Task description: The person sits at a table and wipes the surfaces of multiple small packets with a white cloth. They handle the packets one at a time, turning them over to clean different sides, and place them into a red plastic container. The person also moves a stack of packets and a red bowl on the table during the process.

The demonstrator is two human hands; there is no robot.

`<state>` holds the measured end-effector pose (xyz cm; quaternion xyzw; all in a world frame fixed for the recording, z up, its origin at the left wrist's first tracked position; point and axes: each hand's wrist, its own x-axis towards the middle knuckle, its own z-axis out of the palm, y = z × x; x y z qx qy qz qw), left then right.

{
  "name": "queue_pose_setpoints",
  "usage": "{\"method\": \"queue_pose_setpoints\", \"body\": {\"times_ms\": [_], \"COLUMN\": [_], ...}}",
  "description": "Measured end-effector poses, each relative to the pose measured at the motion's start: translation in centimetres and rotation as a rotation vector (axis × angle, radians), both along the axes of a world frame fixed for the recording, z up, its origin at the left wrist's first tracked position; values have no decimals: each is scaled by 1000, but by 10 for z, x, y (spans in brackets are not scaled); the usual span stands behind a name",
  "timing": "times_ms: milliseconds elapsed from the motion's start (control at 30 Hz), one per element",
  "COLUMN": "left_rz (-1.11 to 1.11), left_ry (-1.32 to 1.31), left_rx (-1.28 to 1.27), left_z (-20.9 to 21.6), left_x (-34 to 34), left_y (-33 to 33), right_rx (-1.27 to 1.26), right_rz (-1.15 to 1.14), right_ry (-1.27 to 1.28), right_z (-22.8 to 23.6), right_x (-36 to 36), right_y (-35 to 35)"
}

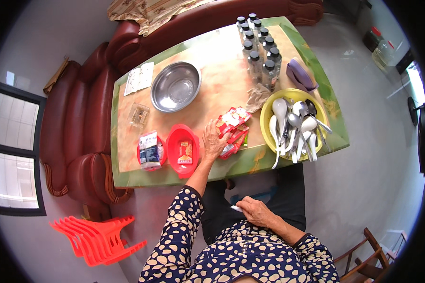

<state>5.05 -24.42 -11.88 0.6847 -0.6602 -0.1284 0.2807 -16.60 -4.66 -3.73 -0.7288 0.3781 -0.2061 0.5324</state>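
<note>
My left hand (213,140) reaches over the table's near edge, its fingers and thumb at the left end of a red snack packet (233,120). Under and beside that packet lie more red packets (232,147) in a small pile. Just left of the hand stands a red oval basin (175,133) with one red and yellow packet (185,153) in it. Down at my lap, my right hand (257,212) is closed round a small white object (236,208); only its end shows, so its kind is unclear.
A yellow basin (265,133) full of spoons and ladles stands at right, near several black-capped bottles (255,66), a purple case (301,75) and a crumpled cloth (258,98). Leftward are a metal bowl (156,96), a clear box (139,114) and a red dish (164,158) holding packages.
</note>
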Motion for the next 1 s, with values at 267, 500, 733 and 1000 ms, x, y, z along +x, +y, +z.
{"method": "queue_pose_setpoints", "body": {"times_ms": [267,500,733,1000], "left_rz": [-66,-86,182,95], "left_ry": [-21,-193,478,1647], "left_rx": [151,57,-61,348], "left_z": [-12,0,11,97], "left_x": [-6,-2,25,-42], "left_y": [-12,-1,15,120], "right_rx": [81,60,101,-259], "right_rz": [-157,-219,-320,-706], "right_ry": [-44,-68,-78,-167], "right_z": [-8,-8,-6,35], "right_x": [-18,-18,-20,-5], "right_y": [0,-4,-8,-69]}}
